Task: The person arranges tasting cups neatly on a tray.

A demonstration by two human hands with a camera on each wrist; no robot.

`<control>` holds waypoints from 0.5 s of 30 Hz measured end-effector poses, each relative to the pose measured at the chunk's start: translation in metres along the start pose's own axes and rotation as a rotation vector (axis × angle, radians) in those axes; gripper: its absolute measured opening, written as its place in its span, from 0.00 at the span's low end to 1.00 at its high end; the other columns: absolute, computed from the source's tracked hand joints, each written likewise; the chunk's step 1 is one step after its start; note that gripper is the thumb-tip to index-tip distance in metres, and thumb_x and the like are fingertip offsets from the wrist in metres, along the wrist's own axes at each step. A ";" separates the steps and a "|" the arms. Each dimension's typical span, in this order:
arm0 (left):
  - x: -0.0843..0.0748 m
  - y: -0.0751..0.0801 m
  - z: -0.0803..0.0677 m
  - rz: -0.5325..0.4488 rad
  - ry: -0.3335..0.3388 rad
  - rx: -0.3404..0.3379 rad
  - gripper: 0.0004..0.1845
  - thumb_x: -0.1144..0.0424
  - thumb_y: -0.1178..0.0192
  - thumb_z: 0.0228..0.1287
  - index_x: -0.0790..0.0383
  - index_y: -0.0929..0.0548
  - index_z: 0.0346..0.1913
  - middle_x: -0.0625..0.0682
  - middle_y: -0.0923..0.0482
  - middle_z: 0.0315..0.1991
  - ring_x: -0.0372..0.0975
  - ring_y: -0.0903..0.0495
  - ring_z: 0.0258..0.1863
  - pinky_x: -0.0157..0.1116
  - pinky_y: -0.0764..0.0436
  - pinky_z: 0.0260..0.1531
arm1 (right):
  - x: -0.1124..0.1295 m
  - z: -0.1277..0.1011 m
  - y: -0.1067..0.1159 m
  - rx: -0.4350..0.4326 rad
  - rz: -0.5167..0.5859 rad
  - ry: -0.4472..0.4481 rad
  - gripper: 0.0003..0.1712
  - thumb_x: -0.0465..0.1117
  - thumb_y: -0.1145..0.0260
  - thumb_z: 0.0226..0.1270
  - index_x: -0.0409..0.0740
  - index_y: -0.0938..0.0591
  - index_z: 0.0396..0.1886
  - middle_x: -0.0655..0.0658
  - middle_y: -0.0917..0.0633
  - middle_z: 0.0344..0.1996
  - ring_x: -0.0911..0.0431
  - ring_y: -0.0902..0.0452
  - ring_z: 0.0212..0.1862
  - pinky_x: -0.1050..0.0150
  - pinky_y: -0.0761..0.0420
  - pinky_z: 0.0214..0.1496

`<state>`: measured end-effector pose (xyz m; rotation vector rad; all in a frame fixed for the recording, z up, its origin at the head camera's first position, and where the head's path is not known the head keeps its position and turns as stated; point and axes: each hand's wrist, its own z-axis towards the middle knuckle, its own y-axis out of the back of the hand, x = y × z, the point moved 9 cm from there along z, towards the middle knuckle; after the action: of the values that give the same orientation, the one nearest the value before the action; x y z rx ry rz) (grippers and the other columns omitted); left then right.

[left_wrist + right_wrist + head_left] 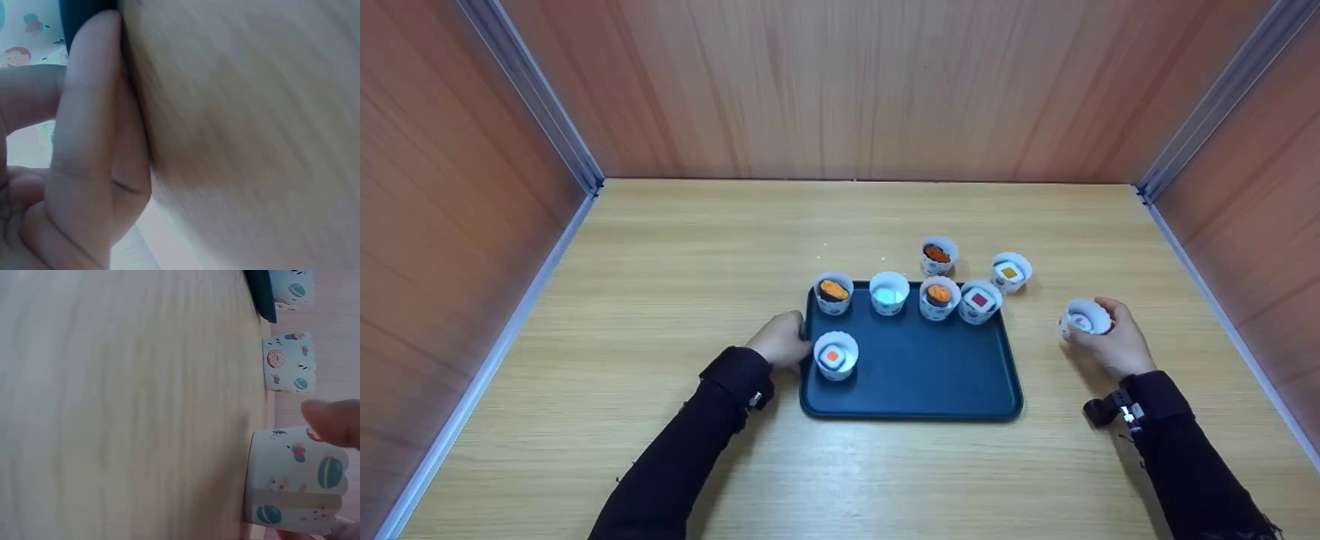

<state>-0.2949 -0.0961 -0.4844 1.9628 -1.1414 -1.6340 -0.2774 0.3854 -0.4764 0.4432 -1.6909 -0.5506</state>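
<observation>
My left hand point(781, 340) grips the left rim of the dark blue tray point(930, 375); in the left wrist view its fingers point(90, 101) lie against the tray's dark edge. Right beside it on the tray stands a paper cup point(835, 355) with a white and orange piece inside. To the right of the tray, my right hand point(1116, 343) holds a patterned paper cup point(1086, 318) between thumb and fingers. Small print covers that cup's side point(298, 478), which is close to the table in the right wrist view. Something whitish lies inside it.
Along the tray's back edge stand several cups, among them one with an orange-topped piece point(833, 292) and a pale one point(889, 292). Behind the tray are a cup with a reddish piece point(939, 256) and another with a yellow-centred piece point(1010, 272). Wooden walls point(855, 90) enclose the table.
</observation>
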 end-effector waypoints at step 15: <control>0.002 -0.001 0.001 0.000 0.006 0.008 0.04 0.71 0.42 0.60 0.68 0.23 0.37 0.52 0.26 0.30 0.43 0.26 0.30 0.33 0.29 0.28 | 0.009 0.001 -0.004 -0.010 -0.018 -0.028 0.43 0.40 0.35 0.66 0.28 0.46 0.72 0.25 0.41 0.70 0.34 0.45 0.71 0.39 0.42 0.71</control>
<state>-0.2956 -0.0963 -0.4866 1.9714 -1.1481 -1.6243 -0.2803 0.3767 -0.4715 0.4457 -1.7117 -0.5799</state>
